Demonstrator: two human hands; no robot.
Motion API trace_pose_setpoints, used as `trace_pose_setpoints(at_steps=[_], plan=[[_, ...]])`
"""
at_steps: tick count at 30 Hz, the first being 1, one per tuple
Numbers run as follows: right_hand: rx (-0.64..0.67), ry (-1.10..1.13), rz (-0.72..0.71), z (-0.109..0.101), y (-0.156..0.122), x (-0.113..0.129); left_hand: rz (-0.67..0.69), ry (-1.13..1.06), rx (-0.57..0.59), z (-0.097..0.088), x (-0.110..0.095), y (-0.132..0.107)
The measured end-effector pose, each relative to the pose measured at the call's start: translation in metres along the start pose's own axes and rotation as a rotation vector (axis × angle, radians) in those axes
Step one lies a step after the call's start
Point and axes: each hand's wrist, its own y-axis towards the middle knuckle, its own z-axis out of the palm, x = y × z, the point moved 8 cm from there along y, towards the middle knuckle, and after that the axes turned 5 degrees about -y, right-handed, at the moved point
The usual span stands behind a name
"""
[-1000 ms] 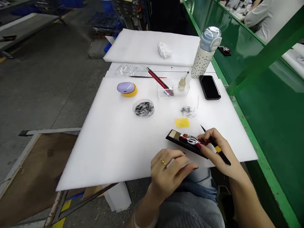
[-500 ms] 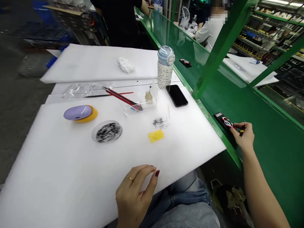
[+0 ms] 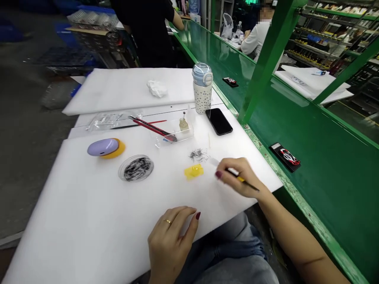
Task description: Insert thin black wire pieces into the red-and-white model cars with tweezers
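My left hand (image 3: 173,240) is at the table's near edge, fingers loosely curled, thumb apart from the fingertips, nothing seen in its grasp. My right hand (image 3: 241,177), over the table (image 3: 97,221) by its right corner, is closed in a pinch around a slim black tool (image 3: 250,185) with a yellow band (the tip is blurred). Left of that hand lies a yellow piece (image 3: 194,171), with a scatter of dark strands (image 3: 197,155) just behind it. A round clear dish (image 3: 136,167) of similar strands sits further left. The red-and-white model (image 3: 288,156) on its black base lies past the table's right edge, near that corner, on the green surface (image 3: 328,169), apart from both hands. Further back: a purple case (image 3: 103,147) towards the left edge; a small glass bottle (image 3: 183,125) mid-table; a phone (image 3: 219,121) and a drinking bottle (image 3: 203,88) along the right edge. Crumpled tissue (image 3: 156,88) lies towards the far edge.
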Motion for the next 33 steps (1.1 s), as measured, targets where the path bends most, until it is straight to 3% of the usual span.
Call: trace_pose_setpoints(at_steps=[2, 4, 6, 7, 8, 10, 13, 15, 24, 33], plan=[[0.303, 0.076, -0.151, 0.038, 0.017, 0.025, -0.202, -0.114, -0.095, -0.006, 0.015, -0.004], [0.561, 0.168, -0.265, 0.065, 0.025, 0.041, -0.429, -0.298, -0.327, -0.020, 0.035, -0.014], [0.786, 0.293, -0.272, 0.084, 0.027, 0.045, -0.576, -0.494, -0.545, -0.030, 0.052, -0.025], [0.881, 0.359, -0.235, 0.092, 0.027, 0.043, -0.606, -0.560, -0.586, -0.032, 0.057, -0.027], [0.956, 0.420, -0.183, 0.097, 0.026, 0.040, -0.617, -0.590, -0.569, -0.031, 0.059, -0.026], [1.048, 0.530, -0.083, 0.105, 0.022, 0.031, -0.602, -0.576, -0.401, -0.025, 0.056, -0.019], [1.065, 0.656, -0.004, 0.109, 0.015, 0.019, -0.508, -0.538, -0.033, -0.005, 0.042, -0.010], [1.052, 0.679, 0.016, 0.111, 0.011, 0.013, -0.427, -0.521, 0.102, 0.002, 0.034, -0.008], [0.871, 0.634, 0.005, 0.114, 0.014, 0.007, -0.285, -0.405, 0.007, -0.013, 0.020, 0.006], [0.755, 0.510, -0.105, 0.107, 0.018, 0.014, -0.256, -0.360, -0.003, -0.013, 0.015, 0.010]])
